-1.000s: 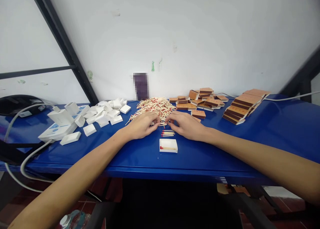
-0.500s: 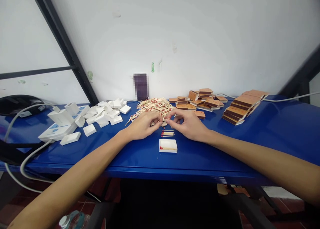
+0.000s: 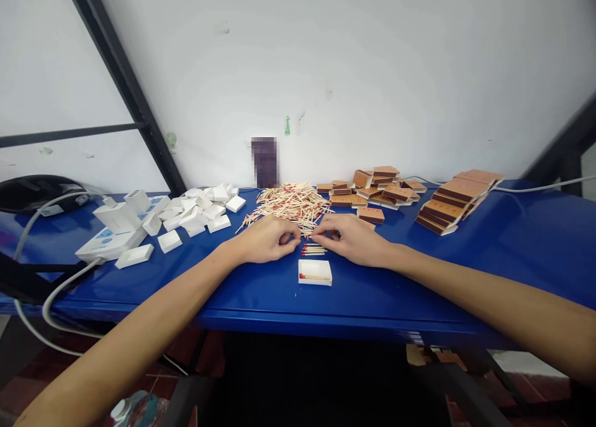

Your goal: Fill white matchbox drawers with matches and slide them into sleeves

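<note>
My left hand (image 3: 267, 239) is closed, thumb and forefinger drawn together at the near edge of a heap of red-tipped matchsticks (image 3: 293, 205). Facing it across a small gap, my right hand (image 3: 356, 238) is pinched too. Whatever either pinch holds is too small to make out. Just below the fingertips, several matchsticks (image 3: 314, 250) lie side by side in a short row, red heads to the left. Nearer to me is a white matchbox tray (image 3: 315, 265), open side up, with at least one matchstick along its near wall.
White trays (image 3: 200, 206) are piled on the left, beside a white power strip (image 3: 109, 244) with plugs and cables. Brown matchbox sleeves (image 3: 386, 188) lie in a pile at the back right; farther right is a leaning stack (image 3: 459, 200). A wall (image 3: 326, 54) bounds the blue table (image 3: 251, 296).
My hands have come slightly down toward the short matchstick row, and the right fingertips have lowered from the heap's edge. The whole view has shifted a little. The tray looks the same.
</note>
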### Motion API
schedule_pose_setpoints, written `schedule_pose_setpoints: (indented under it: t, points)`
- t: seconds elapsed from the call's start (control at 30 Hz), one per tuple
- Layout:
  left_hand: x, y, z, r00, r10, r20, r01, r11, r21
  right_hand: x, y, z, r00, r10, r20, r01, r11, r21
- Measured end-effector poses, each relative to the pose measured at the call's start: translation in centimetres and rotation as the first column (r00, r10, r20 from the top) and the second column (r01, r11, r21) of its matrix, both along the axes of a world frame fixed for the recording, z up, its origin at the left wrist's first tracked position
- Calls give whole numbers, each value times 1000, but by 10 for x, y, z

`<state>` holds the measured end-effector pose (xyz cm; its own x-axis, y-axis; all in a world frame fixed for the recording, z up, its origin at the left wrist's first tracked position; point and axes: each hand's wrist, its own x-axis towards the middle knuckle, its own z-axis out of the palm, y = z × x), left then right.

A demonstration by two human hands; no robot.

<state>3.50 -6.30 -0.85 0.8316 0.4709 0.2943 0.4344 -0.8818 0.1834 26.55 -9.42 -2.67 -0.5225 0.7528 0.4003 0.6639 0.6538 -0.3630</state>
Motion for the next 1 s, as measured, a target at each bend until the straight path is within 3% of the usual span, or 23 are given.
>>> schedule_pose_setpoints:
  t: [0.17, 0.5, 0.73, 1.0]
  points:
    - [-2, 0, 0, 999, 4, -39, -3, 1000, 21, 0, 1, -1, 1000, 13, 27, -13, 1000, 13]
    - [0, -5, 4, 994, -103, -40, 102, 994, -37, 3, 1, -1, 1000, 16, 10, -17, 1000, 7]
    - [0, -3, 2, 995, -93, -35, 92, 995, -38, 1, -5, 1, 998, -34, 54, 34, 999, -2]
    - [-2, -4, 1, 999, -39, -38, 39, 999, -1, 1, -7, 1, 996, 31, 83, -31, 1000, -3]
